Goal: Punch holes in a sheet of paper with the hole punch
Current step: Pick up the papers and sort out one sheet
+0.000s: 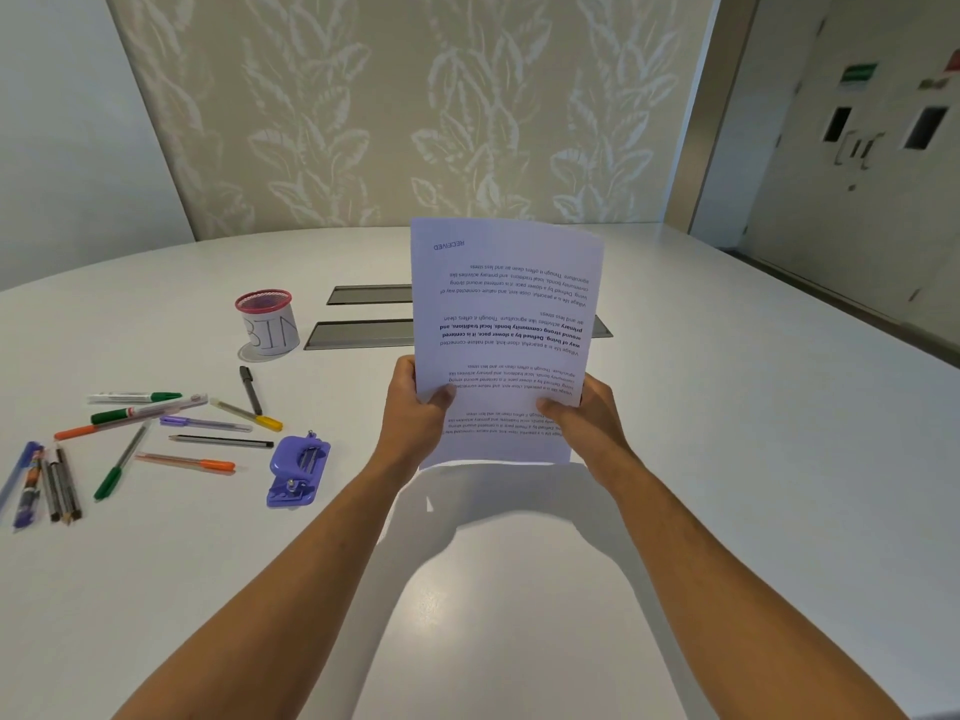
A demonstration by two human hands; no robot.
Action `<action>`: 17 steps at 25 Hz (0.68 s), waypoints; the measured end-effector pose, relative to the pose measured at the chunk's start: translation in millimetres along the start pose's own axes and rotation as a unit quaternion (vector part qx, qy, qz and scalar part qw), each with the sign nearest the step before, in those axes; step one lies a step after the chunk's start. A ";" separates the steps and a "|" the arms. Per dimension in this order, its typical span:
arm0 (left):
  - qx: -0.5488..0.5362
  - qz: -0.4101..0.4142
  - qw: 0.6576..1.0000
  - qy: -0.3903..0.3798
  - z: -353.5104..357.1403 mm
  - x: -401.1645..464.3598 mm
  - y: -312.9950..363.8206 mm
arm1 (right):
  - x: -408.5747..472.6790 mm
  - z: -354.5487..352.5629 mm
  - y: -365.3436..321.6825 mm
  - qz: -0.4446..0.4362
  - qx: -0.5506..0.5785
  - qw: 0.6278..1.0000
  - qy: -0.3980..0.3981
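Paper (506, 324) stands upright above the table (727, 459), its printed text upside down, pinched at its lower edges by the left hand (415, 407) and right hand (587, 413), thumbs in front. The hole punch (297, 471) lies well left, nearer the left hand, long axis running roughly front to back.
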State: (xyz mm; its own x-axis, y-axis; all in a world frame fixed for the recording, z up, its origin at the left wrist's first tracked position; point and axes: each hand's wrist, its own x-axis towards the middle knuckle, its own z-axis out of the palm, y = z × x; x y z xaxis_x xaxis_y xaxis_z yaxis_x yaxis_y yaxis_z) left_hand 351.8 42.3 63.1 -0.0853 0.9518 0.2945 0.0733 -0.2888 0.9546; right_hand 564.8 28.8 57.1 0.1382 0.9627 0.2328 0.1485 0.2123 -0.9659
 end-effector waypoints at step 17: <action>-0.254 -0.049 0.965 -0.047 31.2 -8.1 14.6 | -15.5 18.0 11.7 0.081 0.403 0.910 0.056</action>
State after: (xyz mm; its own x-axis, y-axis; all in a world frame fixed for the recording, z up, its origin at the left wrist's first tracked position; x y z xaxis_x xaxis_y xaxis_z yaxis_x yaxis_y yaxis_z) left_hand 384.6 33.7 73.2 0.0247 0.9752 0.2199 -0.4291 -0.1883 0.8834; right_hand 546.8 19.4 40.2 0.2001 0.9787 0.0461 -0.6421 0.1665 -0.7483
